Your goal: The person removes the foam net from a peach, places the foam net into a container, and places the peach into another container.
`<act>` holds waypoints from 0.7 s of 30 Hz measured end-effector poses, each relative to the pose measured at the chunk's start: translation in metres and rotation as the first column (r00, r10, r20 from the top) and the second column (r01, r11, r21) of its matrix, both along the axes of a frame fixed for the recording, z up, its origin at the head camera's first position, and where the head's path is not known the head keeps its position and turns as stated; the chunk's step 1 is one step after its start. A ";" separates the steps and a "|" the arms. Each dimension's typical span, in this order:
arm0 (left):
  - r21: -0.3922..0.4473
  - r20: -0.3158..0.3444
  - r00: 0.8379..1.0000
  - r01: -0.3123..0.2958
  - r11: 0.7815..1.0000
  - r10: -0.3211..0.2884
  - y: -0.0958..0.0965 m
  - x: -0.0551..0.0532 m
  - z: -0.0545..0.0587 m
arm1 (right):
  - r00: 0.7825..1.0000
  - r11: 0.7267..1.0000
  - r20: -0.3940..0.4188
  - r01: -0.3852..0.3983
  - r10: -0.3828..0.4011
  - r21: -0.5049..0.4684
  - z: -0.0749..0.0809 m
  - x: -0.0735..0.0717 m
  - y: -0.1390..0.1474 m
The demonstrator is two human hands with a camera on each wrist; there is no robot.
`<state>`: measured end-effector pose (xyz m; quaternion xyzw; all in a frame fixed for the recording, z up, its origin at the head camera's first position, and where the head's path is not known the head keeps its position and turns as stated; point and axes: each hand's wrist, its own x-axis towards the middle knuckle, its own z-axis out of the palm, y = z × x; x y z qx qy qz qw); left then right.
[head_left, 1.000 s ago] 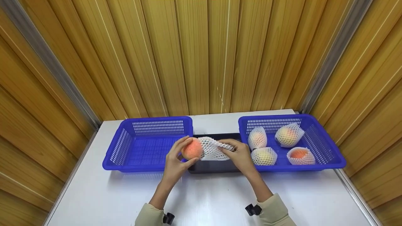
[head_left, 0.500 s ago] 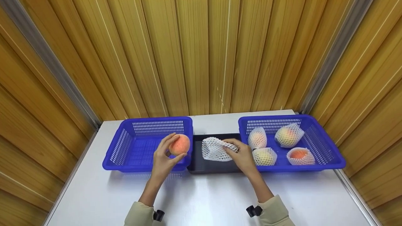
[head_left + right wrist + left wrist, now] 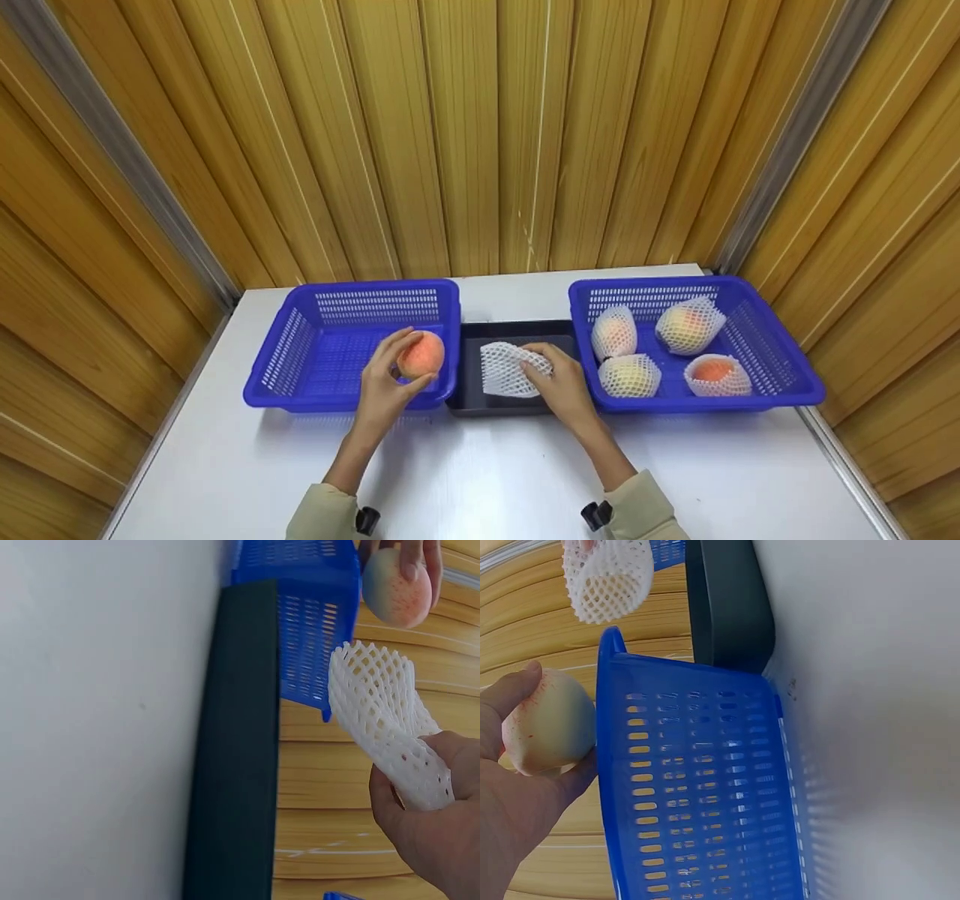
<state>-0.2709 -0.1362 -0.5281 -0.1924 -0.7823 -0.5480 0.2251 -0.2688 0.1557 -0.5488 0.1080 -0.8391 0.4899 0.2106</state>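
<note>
Peach partly hidden by left fingers.

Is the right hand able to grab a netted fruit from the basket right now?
Probably not yet: the right hand holds a white net. Otherwise the way looks free: the netted fruits lie close by in an uncovered basket.

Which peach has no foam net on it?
The bare peach held in the left hand; the other four peaches, in the right basket, each sit in a white foam net.
</note>
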 end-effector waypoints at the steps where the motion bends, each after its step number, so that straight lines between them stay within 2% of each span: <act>1: -0.006 0.004 1.000 0.002 1.000 -0.002 -0.002 -0.001 -0.002 | 1.000 1.000 0.014 0.000 0.000 0.000 -0.003 0.000 -0.002; 6: -0.049 0.016 1.000 -0.008 0.999 0.008 -0.006 -0.004 -0.005 | 0.999 1.000 0.044 -0.019 0.019 -0.012 -0.016 -0.004 -0.008; 15: -0.153 -0.011 1.000 -0.028 0.988 0.027 -0.009 -0.011 -0.008 | 0.999 0.999 0.048 -0.024 0.026 -0.040 -0.031 -0.016 -0.010; 18: -0.233 -0.043 0.998 -0.051 0.971 0.042 -0.008 -0.016 -0.010 | 0.997 0.999 0.078 -0.024 0.026 -0.029 -0.036 -0.019 -0.008; 21: -0.331 -0.066 0.995 -0.086 0.940 0.068 -0.006 -0.018 -0.012 | 0.994 1.000 0.104 -0.028 0.029 -0.005 -0.039 -0.022 -0.006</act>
